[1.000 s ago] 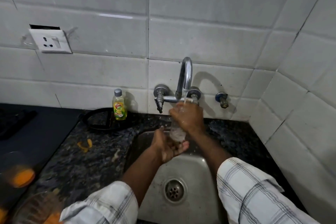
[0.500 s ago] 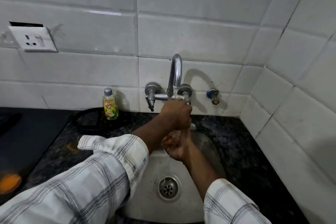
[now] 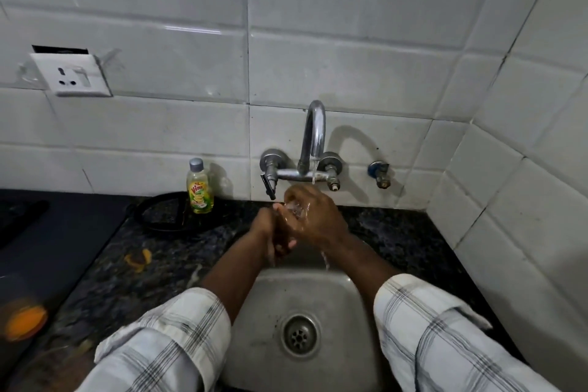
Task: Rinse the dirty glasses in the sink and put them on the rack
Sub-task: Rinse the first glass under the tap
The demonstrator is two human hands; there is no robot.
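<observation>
Both hands meet under the running tap above the steel sink. A clear glass shows only as a wet glint between them. My right hand wraps over it from above, fingers curled round it. My left hand presses against it from the left side, fingers curled under. A thin stream of water falls from the spout onto the hands and drips into the basin. Most of the glass is hidden by the hands.
A dish soap bottle stands on the dark granite counter left of the tap, beside a black ring. Orange scraps lie on the counter. A blurred glass with orange residue is at the far left. Tiled walls close the back and right.
Half a second ago my left arm reached up across to the tap area; now it has dropped back and both hands are joined round the glass under the stream.
</observation>
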